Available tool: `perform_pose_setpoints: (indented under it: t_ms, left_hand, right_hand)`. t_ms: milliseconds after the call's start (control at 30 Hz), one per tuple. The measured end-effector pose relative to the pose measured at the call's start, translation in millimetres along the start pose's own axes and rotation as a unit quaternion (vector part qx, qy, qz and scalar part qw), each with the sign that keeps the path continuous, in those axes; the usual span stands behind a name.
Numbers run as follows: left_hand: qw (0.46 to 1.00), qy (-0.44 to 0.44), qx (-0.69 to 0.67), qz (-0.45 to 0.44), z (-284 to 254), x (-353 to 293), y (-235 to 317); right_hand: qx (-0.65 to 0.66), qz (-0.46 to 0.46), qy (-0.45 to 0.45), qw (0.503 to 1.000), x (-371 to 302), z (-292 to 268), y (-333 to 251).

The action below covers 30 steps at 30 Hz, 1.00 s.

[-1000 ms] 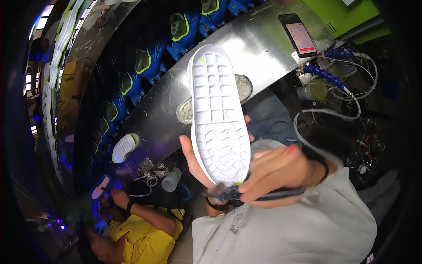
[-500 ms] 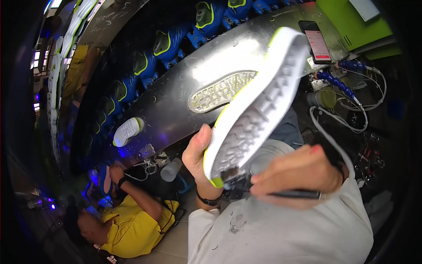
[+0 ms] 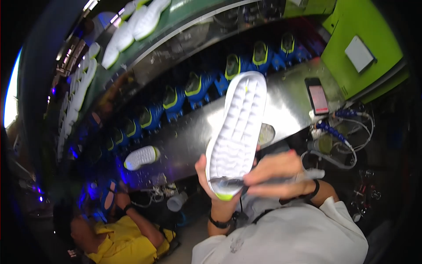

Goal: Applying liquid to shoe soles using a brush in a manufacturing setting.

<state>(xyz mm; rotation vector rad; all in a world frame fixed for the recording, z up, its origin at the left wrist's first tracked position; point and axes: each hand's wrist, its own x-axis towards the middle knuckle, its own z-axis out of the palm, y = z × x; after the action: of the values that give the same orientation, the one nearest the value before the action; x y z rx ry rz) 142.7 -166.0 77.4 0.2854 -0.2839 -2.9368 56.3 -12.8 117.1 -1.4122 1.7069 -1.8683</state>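
My left hand (image 3: 203, 169) grips a white shoe sole (image 3: 237, 127) with a lime-green edge at its heel end, holding it tilted up with its ribbed inside facing me. At the heel, a shiny grey wet-looking patch (image 3: 226, 182) covers part of the inside. My right hand (image 3: 279, 174), blurred by motion, is closed around a thin brush-like tool, its tip by that patch. The tool's end is mostly hidden by my fingers. Behind the held sole, a translucent sole-shaped piece (image 3: 267, 134) lies on the metal bench (image 3: 193, 132), largely covered.
Another white sole (image 3: 141, 157) lies on the bench at left. Blue shoes (image 3: 200, 86) stand in a row along its far side. A phone (image 3: 317, 97), blue hoses (image 3: 332, 132) and a green cabinet (image 3: 365, 39) are at right. A co-worker in yellow (image 3: 127, 242) sits lower left.
The held sole has turned more upright, showing its inside more fully. My right hand stays by the heel end. The view has shifted, bringing in more of the upper shelf.
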Motion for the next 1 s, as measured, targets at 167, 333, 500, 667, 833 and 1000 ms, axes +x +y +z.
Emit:
perform_pose_setpoints:
  t_ms: [167, 333, 500, 667, 833, 1000]
  left_hand:
    - [0.999, 0.001, 0.024, 0.028, 25, 1, 0]
    - [0.978, -0.176, 0.098, 0.049, 82, 76, 10]
    - [0.761, -0.066, 0.54, 0.352, 169, 233, 56]
    - [0.268, 0.185, 0.878, 0.35, 145, 248, 186]
    - [0.201, 0.148, 0.791, 0.559, 139, 156, 140]
    - [0.708, 0.144, 0.611, 0.323, 57, 101, 148]
  right_hand:
    - [-0.051, 0.128, 0.26, 0.956, 19, -2, -2]
    - [-0.028, 0.045, 0.114, 0.992, 0, -15, -70]
    - [0.154, 0.099, 0.278, 0.943, -4, -25, -54]
    - [0.282, 0.263, 0.324, 0.864, -29, -20, -23]
    - [0.356, 0.316, 0.31, 0.823, -51, -15, -3]
    - [0.381, 0.191, 0.276, 0.862, -59, -16, 4]
